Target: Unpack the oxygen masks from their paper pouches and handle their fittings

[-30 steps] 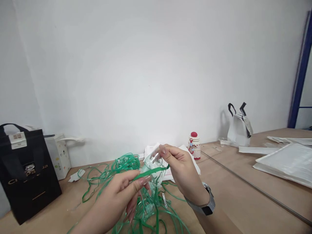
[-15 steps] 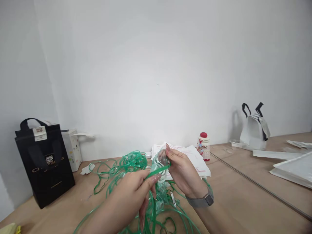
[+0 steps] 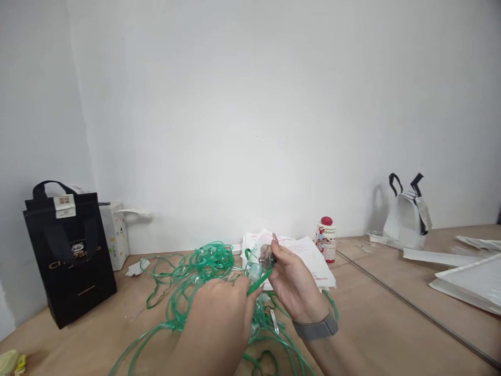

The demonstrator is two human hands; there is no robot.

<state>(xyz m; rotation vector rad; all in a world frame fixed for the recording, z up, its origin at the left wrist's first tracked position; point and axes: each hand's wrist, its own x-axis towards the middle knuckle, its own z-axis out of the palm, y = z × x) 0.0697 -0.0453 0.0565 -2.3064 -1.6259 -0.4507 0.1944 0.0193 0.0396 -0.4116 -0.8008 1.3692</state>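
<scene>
My right hand [image 3: 293,287] is closed on the edge of a clear, green-tinted oxygen mask [image 3: 256,270], its thumb pointing up. A green elastic strap [image 3: 259,283] runs along the mask's near side between my hands. My left hand [image 3: 221,313] is closed on this strap, with its back toward me and most fingers hidden. Beneath and behind my hands lies a tangle of green tubing [image 3: 213,261], with more clear plastic pieces [image 3: 258,313] partly covered by my left hand. A small white strip [image 3: 274,322] rests among the tubes.
White papers [image 3: 311,256] lie behind my hands, beside a red-topped bottle [image 3: 326,240]. A black bag [image 3: 72,261] and a white box [image 3: 117,235] stand at left. At right are a white bag with dark handles [image 3: 405,219] and a white packet [image 3: 473,282]. A table seam [image 3: 410,305] runs diagonally.
My left hand has rolled over, so its back now faces me, and the strap between my hands looks shorter. The mask has turned, showing its round connector. The view has shifted slightly.
</scene>
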